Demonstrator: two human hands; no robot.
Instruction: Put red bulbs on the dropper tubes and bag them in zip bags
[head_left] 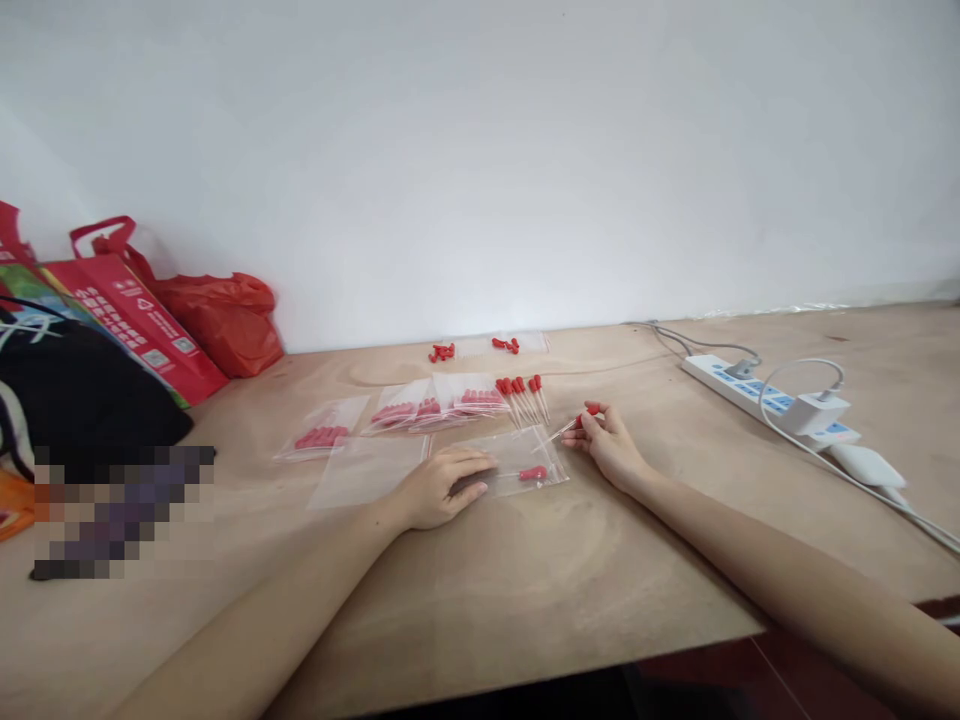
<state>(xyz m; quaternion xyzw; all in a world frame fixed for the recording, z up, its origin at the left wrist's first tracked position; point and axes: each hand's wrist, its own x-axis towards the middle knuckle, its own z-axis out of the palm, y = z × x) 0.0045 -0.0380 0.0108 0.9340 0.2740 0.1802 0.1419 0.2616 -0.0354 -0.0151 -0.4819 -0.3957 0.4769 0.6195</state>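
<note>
My right hand [606, 445] pinches a dropper [583, 418] by its red rubber bulb. The dropper's thin clear tube points left, at the opening of a clear zip bag [517, 450]. Inside that bag lies another dropper with a red bulb [533, 473]. My left hand [446, 487] holds the bag's left side, fingers over it and thumb nearer me; part of the bag is hidden under the fingers. Just behind the bag several loose droppers [523, 392] lie side by side, bulbs pointing away from me. A flat clear bag [360, 478] lies left of my left hand.
Filled bags of red-bulbed droppers [427, 405] overlap behind my left hand, with another filled bag [320, 437] farther left. Loose red bulbs [442, 352] lie near the wall. A white power strip [739, 385] with cables stands right; shopping bags [142, 320] stand left.
</note>
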